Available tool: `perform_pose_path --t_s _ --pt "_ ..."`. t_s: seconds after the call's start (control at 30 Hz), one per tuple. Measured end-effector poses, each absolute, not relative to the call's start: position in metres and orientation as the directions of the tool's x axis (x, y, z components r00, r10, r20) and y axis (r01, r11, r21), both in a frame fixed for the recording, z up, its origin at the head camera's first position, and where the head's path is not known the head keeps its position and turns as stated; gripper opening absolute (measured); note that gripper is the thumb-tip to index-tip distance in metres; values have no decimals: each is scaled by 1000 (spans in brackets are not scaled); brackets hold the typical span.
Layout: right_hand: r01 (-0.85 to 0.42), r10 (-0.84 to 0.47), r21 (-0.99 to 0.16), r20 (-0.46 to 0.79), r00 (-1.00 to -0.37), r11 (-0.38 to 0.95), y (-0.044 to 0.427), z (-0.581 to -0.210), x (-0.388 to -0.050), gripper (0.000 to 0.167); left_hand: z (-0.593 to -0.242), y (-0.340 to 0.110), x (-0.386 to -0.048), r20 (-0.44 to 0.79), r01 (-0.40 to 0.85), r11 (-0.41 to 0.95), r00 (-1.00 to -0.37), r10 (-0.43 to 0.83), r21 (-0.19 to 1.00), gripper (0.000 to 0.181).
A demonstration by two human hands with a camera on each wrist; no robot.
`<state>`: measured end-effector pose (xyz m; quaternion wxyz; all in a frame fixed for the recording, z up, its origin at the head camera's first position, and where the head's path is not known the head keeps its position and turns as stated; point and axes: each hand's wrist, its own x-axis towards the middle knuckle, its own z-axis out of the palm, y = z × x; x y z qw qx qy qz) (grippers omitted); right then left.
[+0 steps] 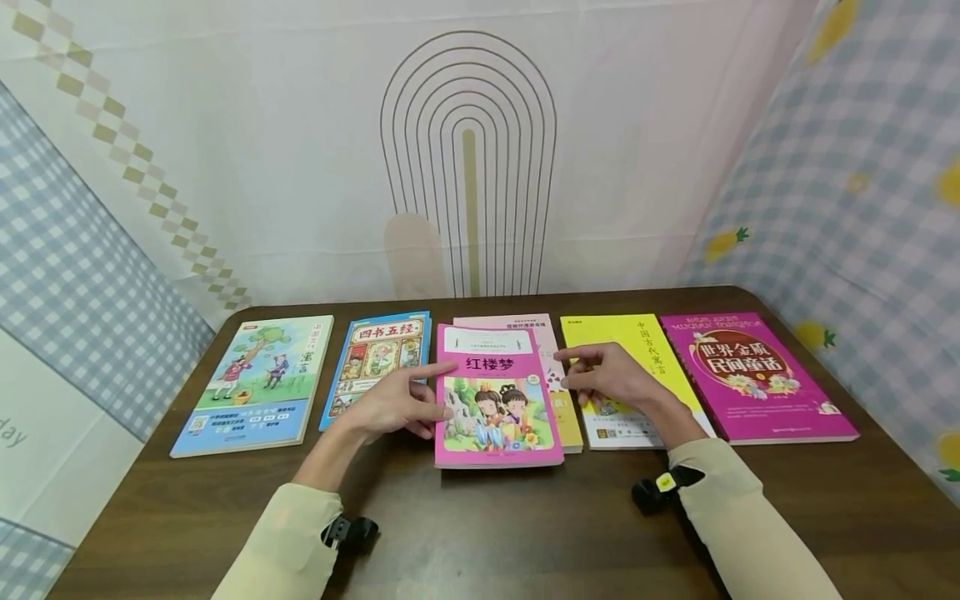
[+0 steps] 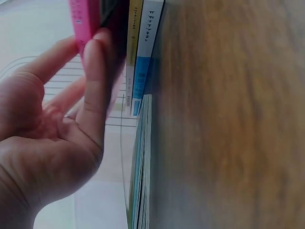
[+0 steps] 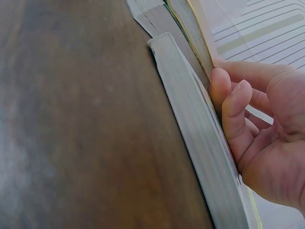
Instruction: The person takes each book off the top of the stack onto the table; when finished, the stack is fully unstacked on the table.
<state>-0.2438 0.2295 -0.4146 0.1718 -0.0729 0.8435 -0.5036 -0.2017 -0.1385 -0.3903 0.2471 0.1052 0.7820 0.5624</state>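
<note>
A bright pink book (image 1: 498,417) with two cartoon children on its cover lies tilted above a paler pink book (image 1: 566,408), partly covering it. My left hand (image 1: 393,402) holds the bright pink book by its left edge, thumb on the cover side. In the left wrist view, the fingers of my left hand (image 2: 62,109) are at the book's pink spine (image 2: 86,24). My right hand (image 1: 611,375) hovers over the yellow book (image 1: 667,367), fingertips near the pink books' right side. The right wrist view shows the loosely bent fingers of my right hand (image 3: 267,109) beside page edges.
On the left lie a pale green-blue book (image 1: 262,375) and a blue-bordered book (image 1: 378,358). A magenta book (image 1: 765,383) lies at the far right. All rest on the dark wooden table (image 1: 480,542), with a patterned cloth (image 1: 315,167) behind.
</note>
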Motion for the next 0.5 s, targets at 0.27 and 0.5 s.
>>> perform_pose_path --t_s 0.27,0.5 --pt "79 -269 -869 -236 -934 488 227 -416 -246 54 -386 -142 -198 -228 -110 288 -879 420 951 74" --pt "68 -277 -869 -229 -933 490 229 -417 -245 53 -378 -148 -195 -167 -69 235 -888 429 970 73"
